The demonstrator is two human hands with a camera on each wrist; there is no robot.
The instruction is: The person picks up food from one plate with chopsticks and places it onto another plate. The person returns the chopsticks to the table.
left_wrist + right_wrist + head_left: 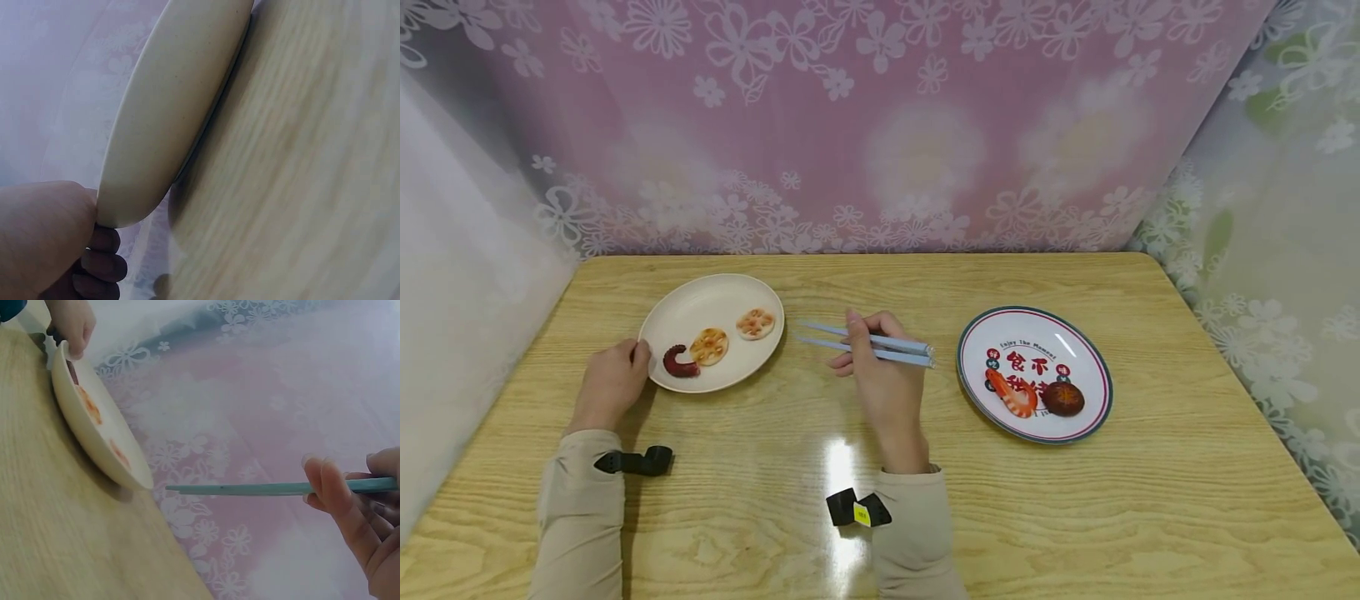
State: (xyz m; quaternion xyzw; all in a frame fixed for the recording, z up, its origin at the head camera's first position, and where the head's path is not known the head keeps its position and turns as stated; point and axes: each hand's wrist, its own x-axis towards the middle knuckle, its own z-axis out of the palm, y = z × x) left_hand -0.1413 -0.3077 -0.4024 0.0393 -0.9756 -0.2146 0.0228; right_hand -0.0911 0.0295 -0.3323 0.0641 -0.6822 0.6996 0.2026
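Observation:
My left hand [612, 379] pinches the left rim of a cream plate [722, 292]; the left wrist view shows the thumb and curled fingers at the plate's edge [169, 106]. On this plate lie a dark red octopus tentacle [681, 363] and two round browned slices, one slice [709, 347] touching the tentacle and the other slice [756, 324] nearer the right rim. My right hand [883, 379] holds a pair of pale blue chopsticks [880, 340]. Their tips point left, slightly apart, just short of the cream plate's right rim, with nothing between them.
To the right stands a white plate [1037, 329] with a green and red rim and red lettering. A shrimp [1013, 394] and a brown mushroom cap [1063, 399] lie on it. Beyond the wooden table [880, 283] hangs a pink floral curtain [850, 150].

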